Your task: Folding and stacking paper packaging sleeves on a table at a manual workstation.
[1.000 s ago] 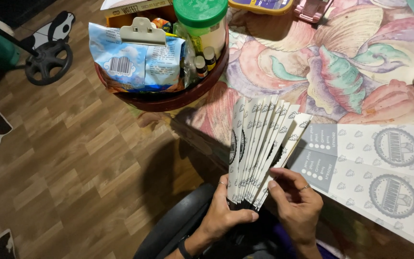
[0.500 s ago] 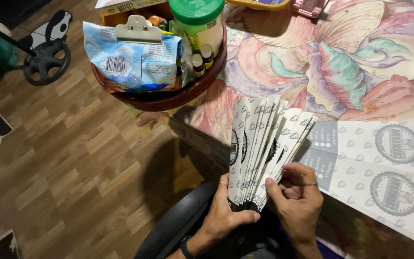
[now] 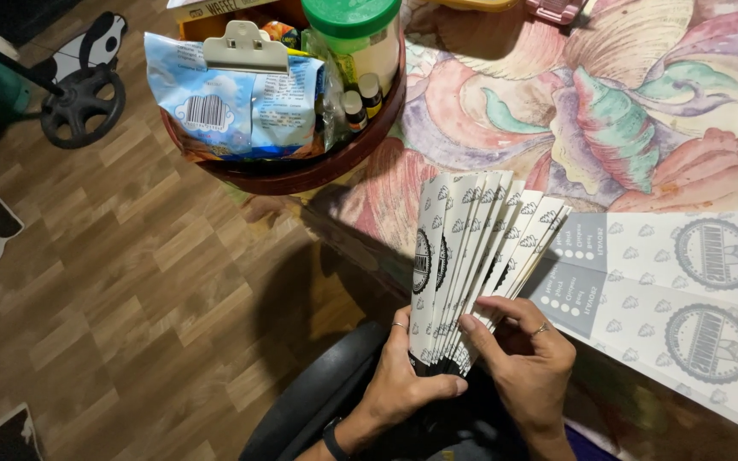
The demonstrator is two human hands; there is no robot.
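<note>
Under me runs a wood-look plank floor (image 3: 121, 282), brown with mixed light and dark boards, filling everything from nine to seven o'clock. At one to three o'clock my table (image 3: 642, 111) wears a cloth of big pastel leaves in pink, teal and cream. On its corner at twelve o'clock sits a round dark-red tray (image 3: 318, 171), crowded with a clipped snack bag, small bottles and a green-lidded jar. At ten o'clock a black caster wheel (image 3: 83, 107) rests on the floor beside something green. The curved black edge of my chair (image 3: 318, 401) shows at six o'clock. Light falls from above, throwing a soft shadow beside the table.
</note>
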